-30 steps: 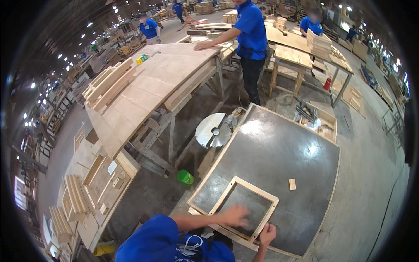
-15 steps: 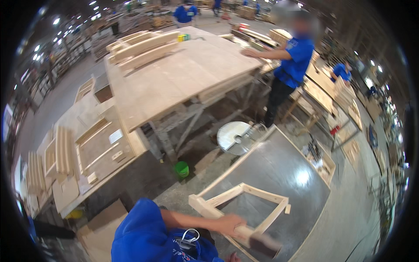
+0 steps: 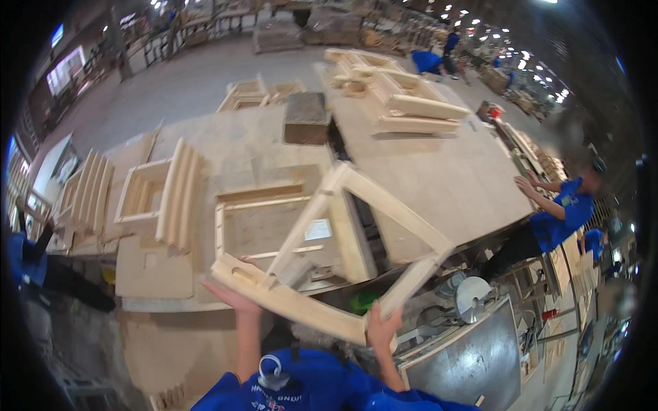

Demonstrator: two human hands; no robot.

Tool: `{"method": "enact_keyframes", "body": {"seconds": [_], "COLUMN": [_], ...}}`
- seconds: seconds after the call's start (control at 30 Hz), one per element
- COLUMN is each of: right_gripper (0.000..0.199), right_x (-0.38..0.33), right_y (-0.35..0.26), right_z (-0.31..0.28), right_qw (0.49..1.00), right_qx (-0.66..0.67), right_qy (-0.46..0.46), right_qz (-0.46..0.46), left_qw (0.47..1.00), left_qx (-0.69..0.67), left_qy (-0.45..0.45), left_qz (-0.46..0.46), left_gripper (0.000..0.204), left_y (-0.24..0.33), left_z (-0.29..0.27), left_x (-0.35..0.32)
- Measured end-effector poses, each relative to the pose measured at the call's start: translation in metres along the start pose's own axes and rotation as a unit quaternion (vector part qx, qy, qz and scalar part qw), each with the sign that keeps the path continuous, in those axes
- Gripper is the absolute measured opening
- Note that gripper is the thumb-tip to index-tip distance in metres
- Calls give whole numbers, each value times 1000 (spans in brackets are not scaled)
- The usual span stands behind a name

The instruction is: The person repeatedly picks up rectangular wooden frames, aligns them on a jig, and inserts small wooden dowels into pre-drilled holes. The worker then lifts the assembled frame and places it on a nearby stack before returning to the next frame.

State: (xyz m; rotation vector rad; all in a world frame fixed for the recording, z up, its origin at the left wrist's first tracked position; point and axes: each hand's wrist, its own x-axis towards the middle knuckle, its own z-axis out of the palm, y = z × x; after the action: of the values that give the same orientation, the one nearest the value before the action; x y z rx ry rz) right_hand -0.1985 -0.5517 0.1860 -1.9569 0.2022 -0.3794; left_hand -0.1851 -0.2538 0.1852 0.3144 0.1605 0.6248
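Note:
A pale wooden frame [image 3: 295, 306], four-sided with a thick near rail, is held up in front of me and tilted. An oval slot shows near the left end of that rail. My left hand [image 3: 236, 299] holds the rail from below at this end, its fingers partly hidden under the wood. My right hand [image 3: 382, 329] grips the frame by its right side rail, close to the near corner. Beyond the frame, the workbench [image 3: 154, 274] carries a flat rectangular assembly of wooden strips [image 3: 219, 229] with a white paper [image 3: 318, 229] inside it.
Stacked wooden frames [image 3: 179, 195] stand on the bench's left. More frames [image 3: 418, 103] lie on a large table [image 3: 445, 171] at the far right. A dark block [image 3: 306, 118] sits between. Lower right are a round saw blade [image 3: 473, 299] and metal-topped table [image 3: 473, 363]. A co-worker [image 3: 565, 209] leans there.
The wooden frame has been lifted off the metal-topped table and carried left toward the workbench. Both my hands now hold it. The view has turned left.

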Motion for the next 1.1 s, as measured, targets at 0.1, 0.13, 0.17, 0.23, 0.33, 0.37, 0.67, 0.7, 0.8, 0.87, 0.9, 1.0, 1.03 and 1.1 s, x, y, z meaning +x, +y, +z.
{"method": "enact_keyframes", "body": {"seconds": [0.1, 0.13, 0.17, 0.23, 0.33, 0.37, 0.67, 0.7, 0.8, 0.87, 0.9, 1.0, 1.03, 1.1], "right_gripper": [49, 40, 36, 33, 38, 40, 45, 44, 42, 41, 42, 42, 43, 43], "right_x": [44, 57, 72, 93, 106, 109, 122, 121, 120, 116, 117, 119, 120, 128], "right_y": [-21, -18, -16, 13, 23, 21, 37, 43, 41, 36, 41, 51, 49, 42], "right_z": [98, 127, 153, 201, 256, 271, 338, 340, 334, 330, 330, 330, 330, 332], "right_qw": [974, 970, 946, 927, 874, 857, 816, 814, 791, 786, 790, 797, 795, 794], "right_qx": [-143, -132, -199, -219, -320, -351, -403, -403, -426, -434, -426, -405, -402, -389], "right_qy": [-167, -191, -250, -283, -345, -355, -391, -393, -417, -425, -423, -430, -441, -457], "right_qz": [-61, -65, -58, -112, -122, -130, -138, -146, -138, -114, -121, -124, -112, -97], "left_qw": [930, 920, 913, 893, 837, 821, 787, 787, 746, 760, 768, 766, 768, 780], "left_qx": [197, 214, 235, 254, 280, 294, 341, 360, 420, 371, 343, 336, 342, 353], "left_qy": [309, 327, 332, 372, 469, 488, 514, 501, 517, 534, 541, 548, 541, 515], "left_qz": [7, -13, -10, 4, 25, 32, 10, 10, -18, -10, -6, -2, -20, -49], "left_gripper": [31, 20, 11, 11, 14, 15, 15, 15, 13, 12, 12, 6, 6, 6], "left_y": [95, 95, 96, 94, 92, 94, 109, 109, 111, 113, 112, 115, 114, 116], "left_z": [-111, -151, -161, -212, -223, -229, -252, -255, -242, -240, -238, -252, -252, -231], "left_x": [55, 57, 57, 58, 76, 82, 115, 115, 114, 116, 119, 120, 113, 125]}}
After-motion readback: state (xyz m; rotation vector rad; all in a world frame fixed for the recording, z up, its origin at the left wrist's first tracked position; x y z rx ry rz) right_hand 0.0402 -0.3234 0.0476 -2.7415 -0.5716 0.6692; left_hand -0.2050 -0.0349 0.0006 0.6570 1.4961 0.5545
